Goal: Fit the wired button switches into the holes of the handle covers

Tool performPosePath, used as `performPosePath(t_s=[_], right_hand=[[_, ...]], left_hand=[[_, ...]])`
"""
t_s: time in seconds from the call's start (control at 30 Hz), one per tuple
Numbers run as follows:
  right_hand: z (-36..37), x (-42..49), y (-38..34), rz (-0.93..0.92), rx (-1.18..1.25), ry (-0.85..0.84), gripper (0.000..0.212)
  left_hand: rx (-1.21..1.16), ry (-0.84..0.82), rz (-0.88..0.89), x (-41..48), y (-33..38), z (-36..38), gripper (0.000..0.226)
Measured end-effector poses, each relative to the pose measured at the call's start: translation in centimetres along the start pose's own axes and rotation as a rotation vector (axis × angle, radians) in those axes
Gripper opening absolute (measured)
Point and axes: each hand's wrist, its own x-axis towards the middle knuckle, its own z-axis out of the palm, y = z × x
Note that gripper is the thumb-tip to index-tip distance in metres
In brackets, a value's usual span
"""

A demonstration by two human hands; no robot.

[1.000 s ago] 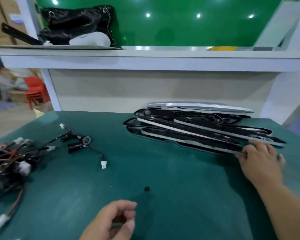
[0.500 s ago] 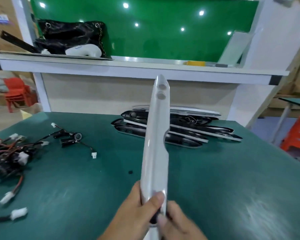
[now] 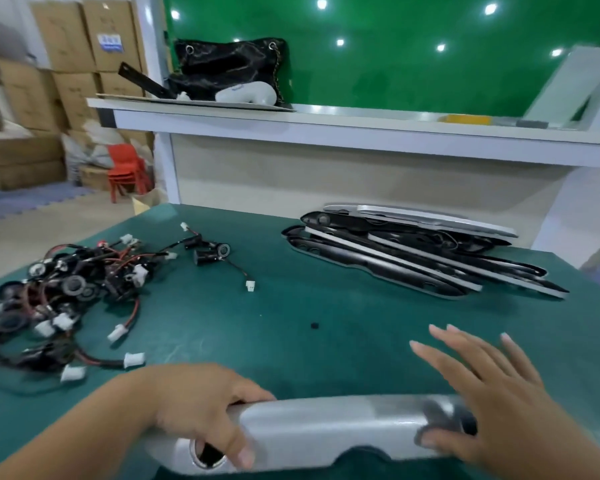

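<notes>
The handle cover (image 3: 326, 431), a silver one, is grasped near its left end by the left hand (image 3: 194, 410). The fingers are curled over its far edge and the thumb is laid just beside a round hole (image 3: 205, 457). Held so, the hole is left uncovered and turned upward, probably so that a switch can be pushed in. The hole looks dark inside; whether anything already sits in it cannot be told.

The right hand (image 3: 492, 400) is released, with its fingers straight and spread. Only its thumb is set against the cover's right end, seemingly to steady it. The cover is held crosswise at the near edge of the green worktop (image 3: 291, 341).

The wired button switches (image 3: 66, 292) are heaped at the left, on the side of the left hand, and a loose switch (image 3: 210, 252) lies apart towards the middle. The other handle covers (image 3: 413, 254) are stacked at the far right. A small black bit (image 3: 314, 326) lies on the worktop, well apart from both.
</notes>
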Motion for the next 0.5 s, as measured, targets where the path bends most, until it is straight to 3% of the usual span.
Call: performPosePath(t_s=[0.07, 0.13, 0.27, 0.37, 0.43, 0.5], right_hand=[[1.5, 0.3, 1.9, 0.109, 0.015, -0.245, 0.113], [2.9, 0.4, 3.6, 0.082, 0.037, -0.358, 0.120], [4.0, 0.6, 4.6, 0.074, 0.106, -0.267, 0.128], [4.2, 0.6, 5.1, 0.093, 0.124, -0.233, 0.118], [4.0, 0.5, 5.6, 0.117, 0.165, -0.199, 0.109], [4.0, 0.5, 6.5, 0.133, 0.227, -0.147, 0.106]], left_hand=[[-0.012, 0.031, -0.042, 0.2, -0.7, -0.2, 0.040], [-0.040, 0.176, -0.135, 0.7, -1.9, -0.3, 0.050], [0.011, 0.681, -0.323, 1.9, -5.5, -2.2, 0.045], [0.122, 1.025, -0.669, 2.3, -9.6, -4.2, 0.046], [0.132, 0.981, -0.930, 1.7, -12.0, -4.8, 0.049], [0.191, 0.765, -1.031, 1.2, -13.5, -4.7, 0.045]])
